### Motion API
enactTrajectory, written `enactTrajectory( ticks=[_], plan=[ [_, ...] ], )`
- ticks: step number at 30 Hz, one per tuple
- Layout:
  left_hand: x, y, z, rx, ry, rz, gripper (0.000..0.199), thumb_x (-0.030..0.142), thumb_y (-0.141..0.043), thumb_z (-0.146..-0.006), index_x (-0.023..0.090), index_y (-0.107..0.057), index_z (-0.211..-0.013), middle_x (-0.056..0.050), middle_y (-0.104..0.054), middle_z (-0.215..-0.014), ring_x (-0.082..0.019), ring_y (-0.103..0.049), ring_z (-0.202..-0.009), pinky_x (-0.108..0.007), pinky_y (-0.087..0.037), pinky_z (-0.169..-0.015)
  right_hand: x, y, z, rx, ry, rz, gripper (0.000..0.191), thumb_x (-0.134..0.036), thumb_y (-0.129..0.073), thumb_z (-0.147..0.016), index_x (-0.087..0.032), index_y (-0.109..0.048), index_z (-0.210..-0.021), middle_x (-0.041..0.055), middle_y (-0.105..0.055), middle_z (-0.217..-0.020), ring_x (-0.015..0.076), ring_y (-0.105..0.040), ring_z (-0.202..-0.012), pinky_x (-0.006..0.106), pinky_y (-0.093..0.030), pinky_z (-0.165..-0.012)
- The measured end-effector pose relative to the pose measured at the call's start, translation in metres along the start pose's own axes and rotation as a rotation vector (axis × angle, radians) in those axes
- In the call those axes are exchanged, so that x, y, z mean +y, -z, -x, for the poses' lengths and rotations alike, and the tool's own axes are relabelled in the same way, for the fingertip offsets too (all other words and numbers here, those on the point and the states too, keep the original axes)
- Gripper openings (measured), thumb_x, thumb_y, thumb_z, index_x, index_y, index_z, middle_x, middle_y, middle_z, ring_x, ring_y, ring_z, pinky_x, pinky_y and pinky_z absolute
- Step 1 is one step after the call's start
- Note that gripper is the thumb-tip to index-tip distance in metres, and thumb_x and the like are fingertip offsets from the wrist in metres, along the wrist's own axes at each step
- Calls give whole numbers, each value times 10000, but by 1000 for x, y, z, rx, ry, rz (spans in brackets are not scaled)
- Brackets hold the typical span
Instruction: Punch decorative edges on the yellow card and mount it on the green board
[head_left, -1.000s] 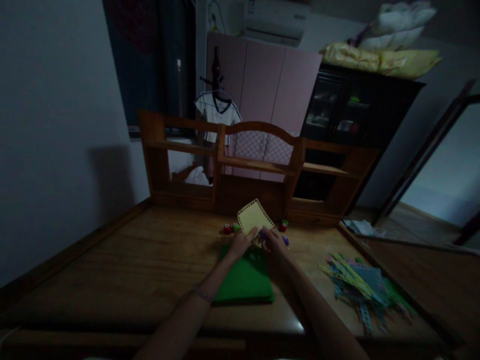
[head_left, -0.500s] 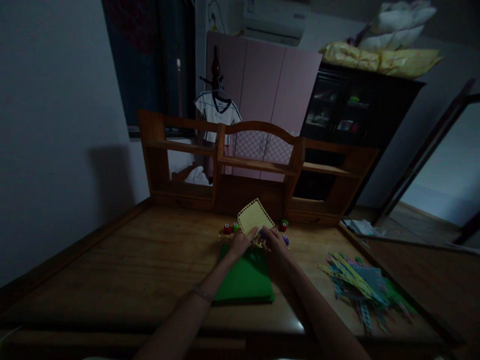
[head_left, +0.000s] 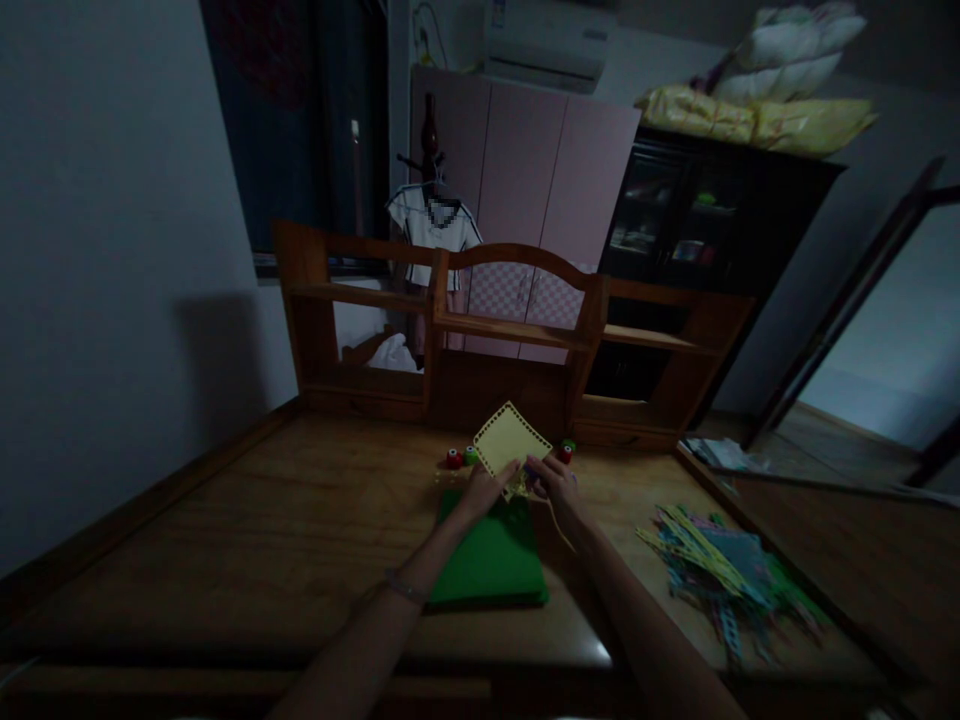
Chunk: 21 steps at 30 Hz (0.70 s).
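Observation:
My left hand (head_left: 487,485) pinches a yellow square sheet (head_left: 511,438) at its lower edge, thumb on top. Dark holes run along the sheet's visible edges. At the sheet's lower right corner, the fingers of my right hand (head_left: 556,482) are closed around a small purple object (head_left: 534,470), mostly hidden by the fingers. Ragged yellow bits (head_left: 516,488) hang between the two hands. A thin pale strand (head_left: 559,525) curves down beside my right wrist. Below the hands lies a green folded sheet or pad (head_left: 491,560).
Small red (head_left: 454,459) and green (head_left: 470,456) round objects stand behind the hands, with another red one (head_left: 566,455) to the right. A heap of coloured perforated strips (head_left: 712,560) lies on the desk's right. A wooden shelf (head_left: 517,325) rises at the back.
The yellow sheet has turned slightly and shifted a little. My right hand has moved a bit to the right, and the pale strand now shows beside its wrist.

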<state>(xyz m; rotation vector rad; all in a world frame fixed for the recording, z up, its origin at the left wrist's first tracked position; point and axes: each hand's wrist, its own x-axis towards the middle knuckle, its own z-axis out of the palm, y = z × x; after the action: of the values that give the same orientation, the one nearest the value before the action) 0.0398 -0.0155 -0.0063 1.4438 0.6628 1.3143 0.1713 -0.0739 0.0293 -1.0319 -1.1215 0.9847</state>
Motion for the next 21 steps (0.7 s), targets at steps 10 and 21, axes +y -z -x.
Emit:
enactTrajectory(
  ticks=[10, 21],
  plan=[
    [7, 0, 3, -9, 15, -44, 407, 362, -623, -778, 170, -632, -1137, -94, -627, -1195, -241, -564, -1137, -398, -400, -1038, 4, 2, -4, 6, 22, 90, 359, -528, -671, -692, -188, -561, -661, -36, -524, -511, 89, -394, -420, 231, -242, -421],
    [20, 1, 6, 112, 85, -35, 352, 372, -630, -771, 148, -662, -1041, -100, -667, -1118, -255, -573, -1124, -405, -409, -1030, 26, 11, -24, 13, -152, 15, 450, -635, -591, -697, -185, -579, -699, 3, -601, -517, 112, -470, -358, 221, -308, -376]
  ],
)
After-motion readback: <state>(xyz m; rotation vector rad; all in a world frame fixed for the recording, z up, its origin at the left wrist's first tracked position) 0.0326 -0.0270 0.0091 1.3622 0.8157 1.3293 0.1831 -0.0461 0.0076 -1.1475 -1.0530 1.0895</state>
